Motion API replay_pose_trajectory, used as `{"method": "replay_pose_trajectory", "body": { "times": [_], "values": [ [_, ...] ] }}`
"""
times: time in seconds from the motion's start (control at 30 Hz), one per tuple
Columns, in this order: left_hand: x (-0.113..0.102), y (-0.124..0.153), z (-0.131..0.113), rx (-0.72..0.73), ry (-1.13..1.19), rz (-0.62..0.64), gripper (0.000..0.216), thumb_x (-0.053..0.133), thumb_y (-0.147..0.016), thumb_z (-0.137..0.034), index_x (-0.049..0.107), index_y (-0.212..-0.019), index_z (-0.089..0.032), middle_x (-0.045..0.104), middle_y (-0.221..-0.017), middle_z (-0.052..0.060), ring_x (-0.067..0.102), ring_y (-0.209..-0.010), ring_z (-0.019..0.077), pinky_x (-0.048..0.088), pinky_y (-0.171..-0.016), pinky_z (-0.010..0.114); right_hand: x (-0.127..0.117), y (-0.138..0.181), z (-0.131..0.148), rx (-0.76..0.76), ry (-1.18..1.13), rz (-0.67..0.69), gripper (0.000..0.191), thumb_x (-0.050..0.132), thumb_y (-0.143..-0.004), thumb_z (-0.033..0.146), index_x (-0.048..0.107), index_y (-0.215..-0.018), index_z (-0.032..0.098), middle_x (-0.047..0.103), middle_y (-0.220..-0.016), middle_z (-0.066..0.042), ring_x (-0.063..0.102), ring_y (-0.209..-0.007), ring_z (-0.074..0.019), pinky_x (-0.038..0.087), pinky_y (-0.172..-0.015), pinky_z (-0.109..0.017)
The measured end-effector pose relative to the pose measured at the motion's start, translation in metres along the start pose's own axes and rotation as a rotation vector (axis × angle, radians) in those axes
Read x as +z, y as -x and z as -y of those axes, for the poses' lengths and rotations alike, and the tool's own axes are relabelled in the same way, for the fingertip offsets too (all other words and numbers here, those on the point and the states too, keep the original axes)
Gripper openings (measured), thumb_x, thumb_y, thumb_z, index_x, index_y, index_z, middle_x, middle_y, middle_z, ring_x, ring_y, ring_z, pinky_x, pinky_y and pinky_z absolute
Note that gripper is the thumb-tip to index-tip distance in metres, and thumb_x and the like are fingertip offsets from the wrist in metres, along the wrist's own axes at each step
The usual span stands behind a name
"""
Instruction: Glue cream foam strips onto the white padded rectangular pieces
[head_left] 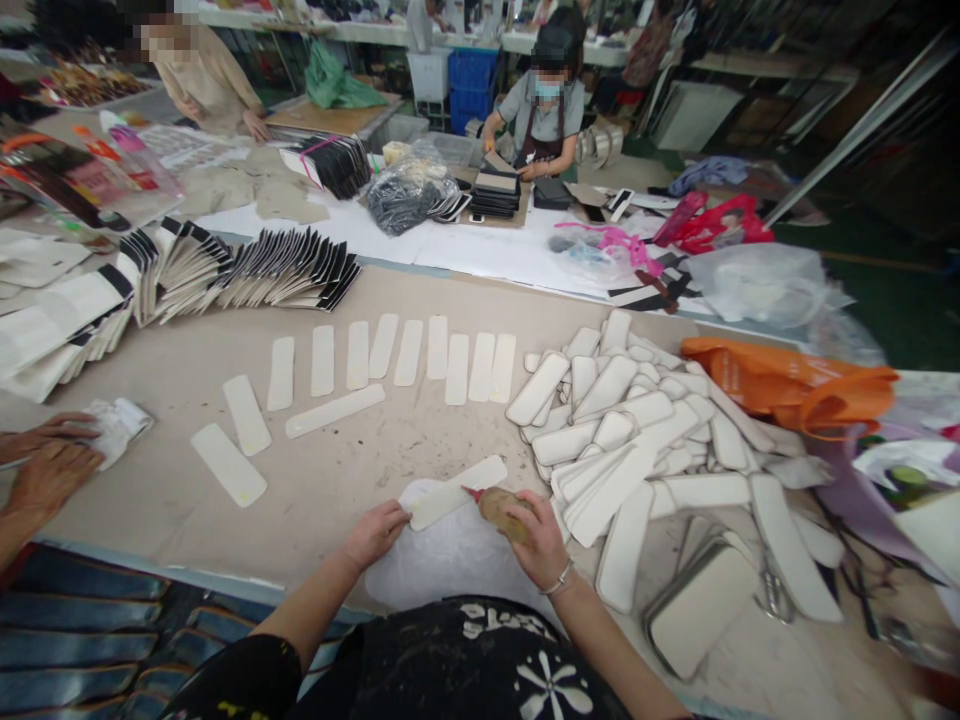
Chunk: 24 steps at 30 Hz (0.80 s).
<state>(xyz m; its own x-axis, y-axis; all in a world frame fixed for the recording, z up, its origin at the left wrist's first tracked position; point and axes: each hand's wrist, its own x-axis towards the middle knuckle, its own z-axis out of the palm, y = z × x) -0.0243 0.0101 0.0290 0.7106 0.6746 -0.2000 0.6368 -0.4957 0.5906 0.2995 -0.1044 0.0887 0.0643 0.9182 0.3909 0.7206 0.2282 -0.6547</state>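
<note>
While the left hand (375, 535) pinches the low end of the white strip (457, 492) (lower middle of the frame), the strip slants up to the right, where the right hand (541, 542) grips a brush (499, 507) touching it

Bare tabletop (352, 470) opens ahead-left; heaped white strips (630, 440) block the right side.

Holding a white strip (457, 492) by its end in the left hand (373, 533), a brown tool (501, 508) in the right hand (541, 545) touching it; heaped strips (637, 440) at three o'clock on the surface (360, 470).
</note>
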Motion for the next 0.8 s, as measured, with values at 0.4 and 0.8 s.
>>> {"method": "replay_pose_trajectory", "body": {
  "times": [0.4,0.8],
  "values": [
    [0.0,0.0,0.0,0.041,-0.008,-0.015,0.027,0.04,-0.089,-0.023,0.065,-0.096,-0.018,0.058,-0.09,0.006,0.057,-0.083,0.0166,0.047,-0.077,0.028,-0.001,-0.005,-0.014,-0.026,0.042,0.0,0.034,0.053,-0.079,0.012,0.058,-0.109,0.026,0.05,-0.116,-0.008,0.051,-0.104,-0.0238,0.048,-0.086,-0.047],
    [0.0,-0.002,0.004,0.074,-0.002,-0.015,0.027,0.038,-0.091,-0.024,0.064,-0.097,-0.019,0.059,-0.092,0.006,0.058,-0.084,0.0156,0.047,-0.078,0.027,-0.019,-0.011,-0.037,0.091,0.149,-0.155,0.031,0.062,-0.078,0.027,0.056,-0.109,0.025,0.051,-0.114,-0.01,0.052,-0.102,-0.0245,0.049,-0.087,-0.047]
  ]
}}
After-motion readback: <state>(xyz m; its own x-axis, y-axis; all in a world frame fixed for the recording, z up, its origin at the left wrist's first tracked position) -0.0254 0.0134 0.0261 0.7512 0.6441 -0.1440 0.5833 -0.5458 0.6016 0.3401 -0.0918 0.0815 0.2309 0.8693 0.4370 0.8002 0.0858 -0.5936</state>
